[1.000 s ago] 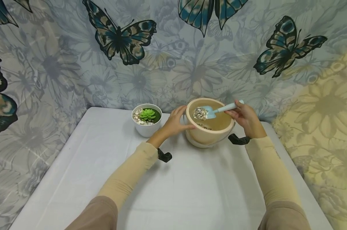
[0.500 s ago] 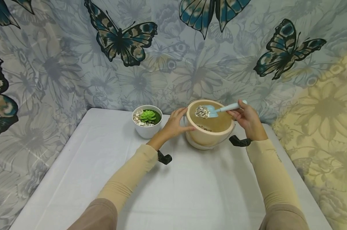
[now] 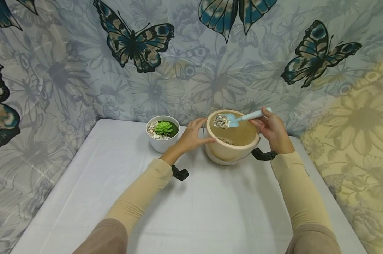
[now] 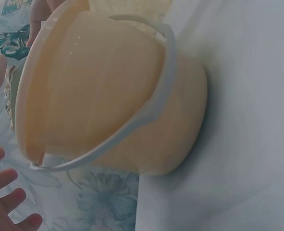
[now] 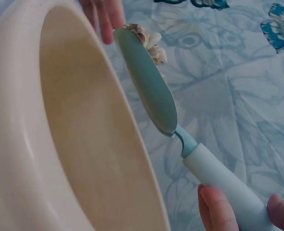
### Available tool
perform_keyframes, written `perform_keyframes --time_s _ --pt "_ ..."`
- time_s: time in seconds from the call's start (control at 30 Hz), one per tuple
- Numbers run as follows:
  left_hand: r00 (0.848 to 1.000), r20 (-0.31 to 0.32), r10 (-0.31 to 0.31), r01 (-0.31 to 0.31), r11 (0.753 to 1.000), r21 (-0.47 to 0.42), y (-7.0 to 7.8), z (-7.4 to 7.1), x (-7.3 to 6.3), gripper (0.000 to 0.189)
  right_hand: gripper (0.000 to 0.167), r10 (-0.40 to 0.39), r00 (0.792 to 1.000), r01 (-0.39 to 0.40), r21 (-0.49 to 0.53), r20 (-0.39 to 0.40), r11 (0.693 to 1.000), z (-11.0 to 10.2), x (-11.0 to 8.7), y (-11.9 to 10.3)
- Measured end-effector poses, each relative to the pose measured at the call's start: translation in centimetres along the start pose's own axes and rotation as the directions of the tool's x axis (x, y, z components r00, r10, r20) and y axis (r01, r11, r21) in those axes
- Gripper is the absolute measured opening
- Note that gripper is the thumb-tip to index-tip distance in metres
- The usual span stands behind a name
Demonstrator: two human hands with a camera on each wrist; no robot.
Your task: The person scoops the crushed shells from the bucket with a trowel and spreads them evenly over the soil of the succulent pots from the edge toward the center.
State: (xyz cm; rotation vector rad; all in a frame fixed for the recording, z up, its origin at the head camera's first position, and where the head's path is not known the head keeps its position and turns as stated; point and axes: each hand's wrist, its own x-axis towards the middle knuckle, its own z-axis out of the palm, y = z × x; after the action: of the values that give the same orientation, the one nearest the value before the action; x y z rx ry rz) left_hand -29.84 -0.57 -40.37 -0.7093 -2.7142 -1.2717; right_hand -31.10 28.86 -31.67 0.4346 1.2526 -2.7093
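Observation:
A cream bucket (image 3: pixel 229 151) with a pale carrying handle (image 4: pixel 166 62) stands at the back of the table; a few small bits show at its bottom. My right hand (image 3: pixel 274 130) grips the light handle of a small blue trowel (image 3: pixel 251 115), held just above the bucket's opening. Small shells or stones (image 3: pixel 221 121) are heaped on the trowel's blade (image 5: pixel 149 82), which is about level. Beside the bucket's left rim is my left hand (image 3: pixel 192 137), fingers spread and nearly straight. In the left wrist view its fingers (image 4: pixel 9 198) appear apart from the bucket.
Left of the bucket stands a white pot (image 3: pixel 162 144) with a green succulent (image 3: pixel 163 128) and pale pebbles. A white cloth covers the table (image 3: pixel 204 211). Butterfly-patterned fabric (image 3: pixel 220 84) hangs close behind. Each wrist wears a black camera mount (image 3: pixel 180 173).
The loaded trowel has risen slightly above the bucket, shifting a little right and then back left. The left hand stays beside the rim, and the bucket and pot stay in place.

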Motion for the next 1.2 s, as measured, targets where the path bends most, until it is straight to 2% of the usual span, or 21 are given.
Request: perform_keyframes --time_s 0.3,0.53,0.8,1.0,1.2 --pt "1.000 -0.024 -0.002 0.003 0.999 0.045 0.0 -1.5 -0.4 0.090 0.018 -0.036 0.998 0.034 0.028 0.050 0.999 1.1 -0.1 0.3" --pt "0.999 -0.028 -0.016 0.018 0.997 0.070 -0.7 -2.8 -0.9 0.092 0.012 -0.066 0.993 0.061 0.056 0.097 0.997 1.9 0.0 1.0" --pt "0.995 -0.066 -0.075 0.080 0.994 0.070 -1.6 -4.7 -2.1 0.092 0.010 -0.068 0.993 0.064 0.042 0.094 0.997 4.7 0.4 2.0" --pt "0.993 -0.070 -0.097 0.103 0.990 0.096 -1.9 -6.5 -2.8 0.092 0.012 -0.081 0.993 0.079 0.027 0.082 0.997 5.7 0.9 2.8" --pt "0.987 -0.095 -0.129 0.136 0.988 0.075 -2.8 -8.0 -3.4 0.092 0.018 -0.078 0.996 0.079 -0.019 0.048 0.997 7.0 1.7 3.7"
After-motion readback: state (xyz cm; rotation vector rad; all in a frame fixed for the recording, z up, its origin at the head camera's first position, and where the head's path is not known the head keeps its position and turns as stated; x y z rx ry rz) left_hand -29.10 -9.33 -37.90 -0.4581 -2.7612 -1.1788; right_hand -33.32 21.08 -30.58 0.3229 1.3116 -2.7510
